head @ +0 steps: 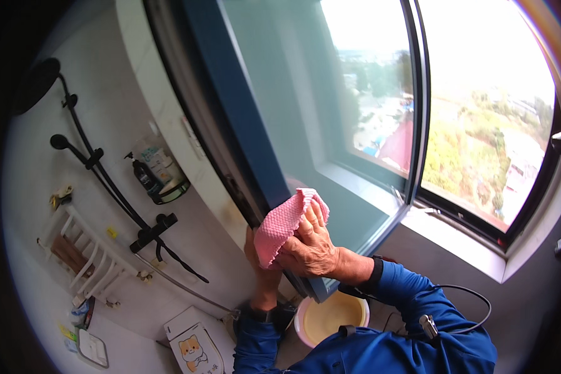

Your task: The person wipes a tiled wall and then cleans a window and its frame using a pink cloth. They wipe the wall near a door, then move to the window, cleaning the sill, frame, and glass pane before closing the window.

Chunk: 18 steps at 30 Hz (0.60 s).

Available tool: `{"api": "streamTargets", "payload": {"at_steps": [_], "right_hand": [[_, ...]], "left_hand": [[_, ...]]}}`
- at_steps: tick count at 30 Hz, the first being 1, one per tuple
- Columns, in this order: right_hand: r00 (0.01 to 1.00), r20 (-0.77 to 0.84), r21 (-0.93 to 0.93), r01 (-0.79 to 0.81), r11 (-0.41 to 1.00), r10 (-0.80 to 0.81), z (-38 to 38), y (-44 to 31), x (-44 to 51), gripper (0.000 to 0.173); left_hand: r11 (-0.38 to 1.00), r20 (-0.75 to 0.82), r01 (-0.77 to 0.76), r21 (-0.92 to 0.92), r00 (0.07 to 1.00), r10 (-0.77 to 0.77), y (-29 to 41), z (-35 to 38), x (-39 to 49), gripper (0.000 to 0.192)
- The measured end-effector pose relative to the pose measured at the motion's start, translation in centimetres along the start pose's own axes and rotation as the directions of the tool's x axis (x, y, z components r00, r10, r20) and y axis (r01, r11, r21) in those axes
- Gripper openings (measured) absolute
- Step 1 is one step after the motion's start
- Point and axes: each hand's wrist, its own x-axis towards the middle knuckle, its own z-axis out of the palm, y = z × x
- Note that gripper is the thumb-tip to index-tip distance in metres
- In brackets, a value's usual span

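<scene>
My right hand [315, 248] presses a pink textured cloth [280, 224] against the lower part of a blue-framed window sash [252, 121]. Its fingers lie spread over the cloth, partly on the glass pane [355, 219]. The sash stands swung inward, with its lower corner near my chest. My left hand [259, 276] is on the far side of the sash edge, close to the cloth; its fingers are mostly hidden, so their hold cannot be made out. Below the sash corner sits a pink-rimmed basin [301, 322] with a yellowish inside.
At left, a black shower set [121, 201], a corner shelf [173, 191] with bottles and a white towel rack [93, 257] are on the wall. A white bin [194, 336] with a cartoon animal stands low. The open window's sill [453, 243] is at right.
</scene>
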Motion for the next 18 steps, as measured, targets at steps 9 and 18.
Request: {"api": "streamTargets", "payload": {"at_steps": [9,18], "right_hand": [[0.993,-0.110,-0.044,0.040,0.998,-0.045,-0.6,5.4,11.4,0.065],[0.990,-0.007,-0.095,-0.141,0.985,0.141,-0.6,3.9,-4.2,0.069]], "left_hand": [[0.923,-0.249,0.349,-0.163,0.891,-0.380,1.5,1.4,1.8,0.054],[0.981,-0.085,0.127,0.146,0.990,-0.115,1.4,0.7,1.1,0.052]]}}
